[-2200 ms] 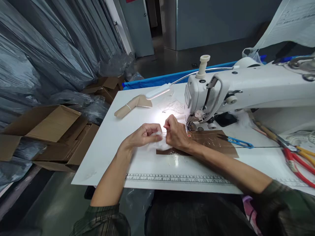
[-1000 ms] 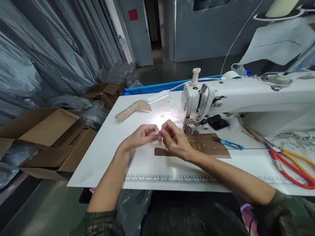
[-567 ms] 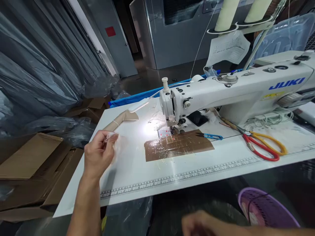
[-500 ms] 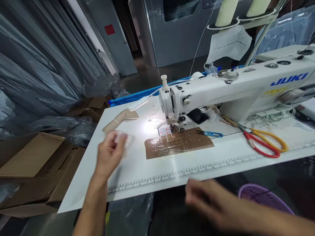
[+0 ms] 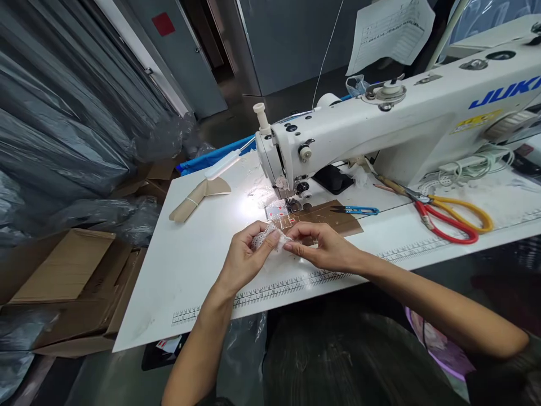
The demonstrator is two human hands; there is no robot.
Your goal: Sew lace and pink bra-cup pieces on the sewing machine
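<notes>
Both hands at frame centre, over the white tabletop (image 5: 190,265). Left hand (image 5: 247,256) pinches a small white lace piece (image 5: 264,239); right hand (image 5: 323,248) grips its other end. Just behind: brown taped patch (image 5: 333,217) under the sewing machine (image 5: 380,121). Blue snips (image 5: 357,210) and red-yellow scissors (image 5: 452,217) to the right.

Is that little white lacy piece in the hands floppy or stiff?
Probably floppy: the lace piece bunches and folds between the left hand and right hand. Likely very light, since fingertips alone hold it. Its open mesh may snag easily.
</notes>
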